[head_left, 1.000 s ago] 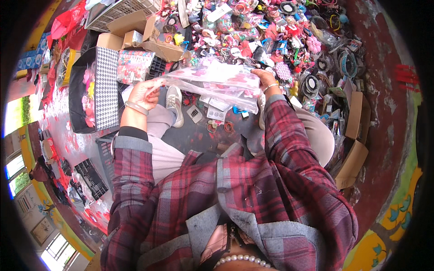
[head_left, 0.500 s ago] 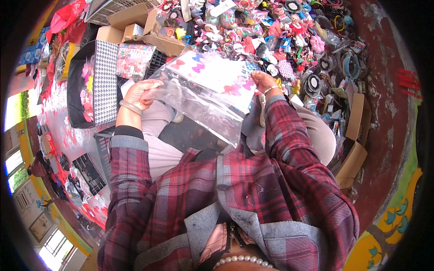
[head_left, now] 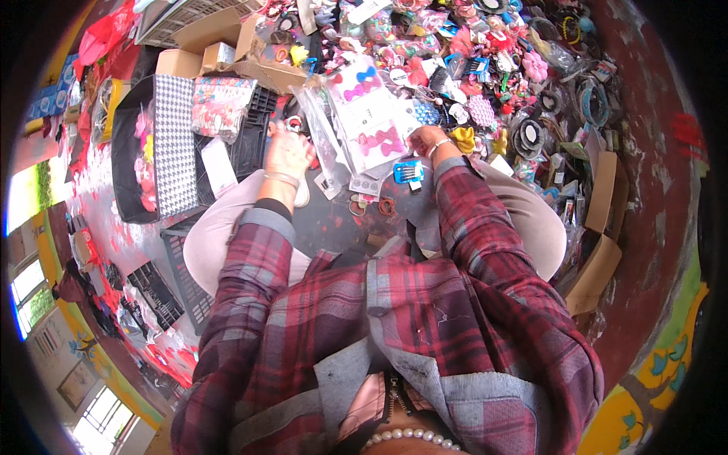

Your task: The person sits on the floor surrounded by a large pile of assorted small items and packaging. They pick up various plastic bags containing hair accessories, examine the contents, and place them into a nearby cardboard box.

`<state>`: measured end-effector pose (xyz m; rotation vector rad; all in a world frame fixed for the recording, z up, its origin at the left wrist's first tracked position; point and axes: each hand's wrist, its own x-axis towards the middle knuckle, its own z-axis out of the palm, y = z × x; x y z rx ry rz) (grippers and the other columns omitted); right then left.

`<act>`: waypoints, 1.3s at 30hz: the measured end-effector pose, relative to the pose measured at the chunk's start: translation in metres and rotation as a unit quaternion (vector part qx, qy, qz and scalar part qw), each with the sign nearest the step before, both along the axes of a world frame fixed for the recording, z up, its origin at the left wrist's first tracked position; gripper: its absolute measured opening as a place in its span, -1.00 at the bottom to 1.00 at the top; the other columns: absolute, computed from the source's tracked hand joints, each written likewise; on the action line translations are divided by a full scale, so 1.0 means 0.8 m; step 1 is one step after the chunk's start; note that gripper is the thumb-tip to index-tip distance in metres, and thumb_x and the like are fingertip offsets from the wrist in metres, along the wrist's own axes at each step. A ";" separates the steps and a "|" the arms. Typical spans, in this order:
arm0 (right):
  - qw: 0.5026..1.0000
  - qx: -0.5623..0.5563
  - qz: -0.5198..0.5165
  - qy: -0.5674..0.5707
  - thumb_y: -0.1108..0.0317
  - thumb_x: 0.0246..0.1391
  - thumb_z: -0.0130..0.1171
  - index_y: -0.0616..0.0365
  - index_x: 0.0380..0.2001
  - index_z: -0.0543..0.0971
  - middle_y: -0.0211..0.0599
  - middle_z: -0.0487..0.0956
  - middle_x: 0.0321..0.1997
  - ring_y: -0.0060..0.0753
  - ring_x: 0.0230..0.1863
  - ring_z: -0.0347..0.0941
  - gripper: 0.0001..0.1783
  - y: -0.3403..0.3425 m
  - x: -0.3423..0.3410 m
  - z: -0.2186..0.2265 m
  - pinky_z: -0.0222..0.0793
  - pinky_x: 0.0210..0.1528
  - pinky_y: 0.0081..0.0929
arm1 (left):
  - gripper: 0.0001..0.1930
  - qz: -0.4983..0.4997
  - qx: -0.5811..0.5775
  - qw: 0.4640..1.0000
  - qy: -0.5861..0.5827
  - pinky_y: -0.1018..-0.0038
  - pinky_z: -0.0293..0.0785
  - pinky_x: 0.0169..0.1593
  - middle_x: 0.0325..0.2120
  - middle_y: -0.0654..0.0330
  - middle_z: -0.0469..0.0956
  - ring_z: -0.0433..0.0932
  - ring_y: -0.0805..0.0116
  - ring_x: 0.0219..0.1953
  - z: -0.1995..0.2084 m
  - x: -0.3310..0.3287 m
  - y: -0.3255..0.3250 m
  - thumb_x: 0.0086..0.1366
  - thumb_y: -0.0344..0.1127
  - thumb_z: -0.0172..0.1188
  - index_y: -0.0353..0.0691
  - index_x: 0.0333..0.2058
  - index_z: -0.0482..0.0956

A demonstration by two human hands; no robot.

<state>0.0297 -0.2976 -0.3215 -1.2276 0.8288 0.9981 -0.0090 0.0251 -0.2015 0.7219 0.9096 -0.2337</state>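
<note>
A clear plastic bag [head_left: 322, 140] holds white cards [head_left: 366, 114] with pink, magenta and blue hair bows. It hangs in front of me, above the dark floor between my knees. My right hand [head_left: 426, 139] pinches its right edge. To the left of the bag is my left hand [head_left: 289, 154], apart from it, with its fingers stretched forward and nothing visible in them. Below the bag lie a blue card of hair clips [head_left: 409, 173] and two small brown hair ties [head_left: 387, 205].
A large heap of hair accessories [head_left: 485, 68] spreads at the far side and right. At left stand a houndstooth box [head_left: 175, 144], a black crate [head_left: 254, 133] and an opened cardboard box [head_left: 265, 68]. More cardboard [head_left: 595, 258] edges the right side.
My left hand has let go of the bag's left side and dropped lower and to the right. The bag has swung more upright, uncovering the floor, the blue card and the hair ties.
</note>
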 end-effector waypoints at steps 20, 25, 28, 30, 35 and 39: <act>0.992 0.071 -0.053 -0.094 0.48 -0.18 0.18 0.02 -0.51 0.40 -0.45 0.49 -0.47 -0.49 -0.34 0.46 -0.83 -0.006 -0.007 0.011 0.37 -0.32 -0.50 | -0.71 -0.217 0.250 0.917 0.225 0.50 0.34 -0.45 -0.40 0.21 0.48 0.40 0.38 -0.39 -0.223 -0.010 0.032 -0.10 -0.30 0.35 -0.26 -0.40 0.50; 0.993 -0.013 0.048 -0.108 0.45 -0.20 0.15 0.02 -0.61 0.43 -0.47 0.51 -0.53 -0.56 -0.48 0.43 -0.90 0.001 -0.002 -0.004 0.36 -0.42 -0.57 | -0.71 -0.225 0.256 0.909 0.241 0.46 0.33 -0.37 -0.36 0.23 0.47 0.40 0.36 -0.35 -0.253 -0.007 0.040 -0.08 -0.30 0.33 -0.19 -0.35 0.48; 0.992 0.028 0.064 -0.109 0.45 -0.23 0.09 0.06 -0.58 0.44 -0.35 0.54 -0.40 -0.50 -0.44 0.44 -0.94 -0.009 0.001 -0.007 0.33 -0.45 -0.60 | -0.77 -0.240 0.243 0.913 0.222 0.45 0.28 -0.25 -0.42 0.31 0.48 0.40 0.41 -0.34 -0.266 -0.009 0.042 -0.03 -0.30 0.26 -0.10 -0.37 0.44; 0.985 0.132 0.017 -0.106 0.45 -0.26 0.05 0.09 -0.54 0.44 -0.18 0.54 -0.25 -0.40 -0.31 0.48 -0.90 -0.020 0.002 -0.019 0.31 -0.45 -0.57 | -0.74 -0.279 0.187 0.931 0.142 0.41 0.27 -0.19 -0.36 0.29 0.48 0.40 0.39 -0.28 -0.272 -0.013 0.053 -0.01 -0.26 0.25 -0.12 -0.32 0.44; 0.972 0.219 -0.077 -0.026 0.48 -0.31 -0.02 0.15 -0.51 0.41 0.13 0.46 -0.09 -0.07 -0.05 0.43 -0.85 -0.027 0.007 0.005 0.35 -0.15 -0.29 | -0.50 -0.217 0.120 0.956 0.156 0.24 0.13 0.00 -0.20 0.23 0.44 0.30 0.31 -0.05 -0.229 -0.004 0.030 -0.01 -0.11 0.25 -0.20 -0.11 0.37; 0.941 0.324 -0.097 -0.035 0.49 -0.32 -0.03 0.14 -0.57 0.40 0.12 0.47 -0.13 -0.02 -0.05 0.41 -0.90 -0.030 0.006 0.000 0.31 -0.12 -0.29 | -0.64 -0.143 0.084 0.973 0.158 0.35 0.35 -0.22 -0.44 0.29 0.44 0.43 0.39 -0.32 -0.226 0.004 0.039 0.00 0.01 0.25 -0.02 -0.31 0.40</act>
